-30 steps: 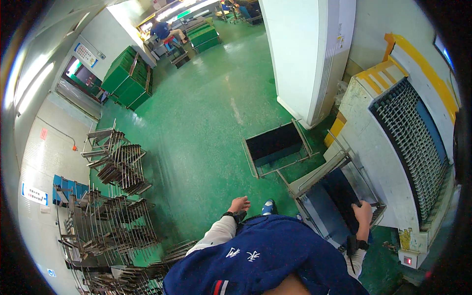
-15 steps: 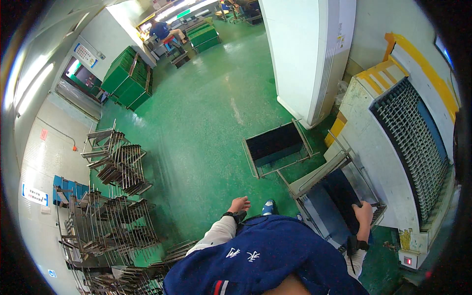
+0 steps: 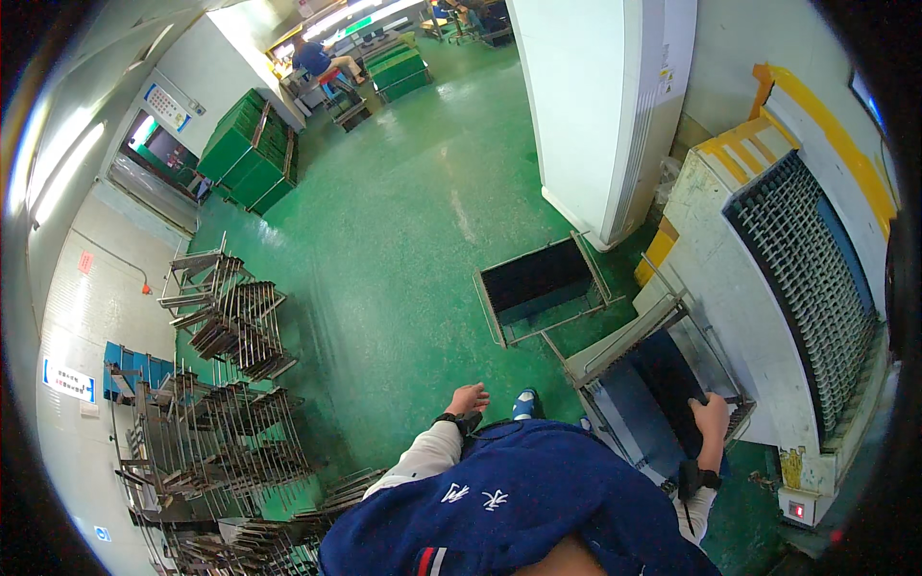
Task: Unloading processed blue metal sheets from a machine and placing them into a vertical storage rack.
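Head view shows closely packed dark, flat, thin panels (image 3: 665,382) inside a silver metal-framed rack (image 3: 624,340), just left of the bare right hand (image 3: 712,419), whose curled fingers touch their edge, closure indiscernible, while the bare left hand (image 3: 469,397) hangs empty, fingers loosely extended.

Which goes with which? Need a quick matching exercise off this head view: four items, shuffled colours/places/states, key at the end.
Column 1
1. right hand
2. left hand
3. tall unit right of upper centre
4. large stack at upper left

Column 2
A. white
B. at the dark panels in the near metal rack
C. green
D. holding nothing, out over the floor

Pairs: 1-B, 2-D, 3-A, 4-C
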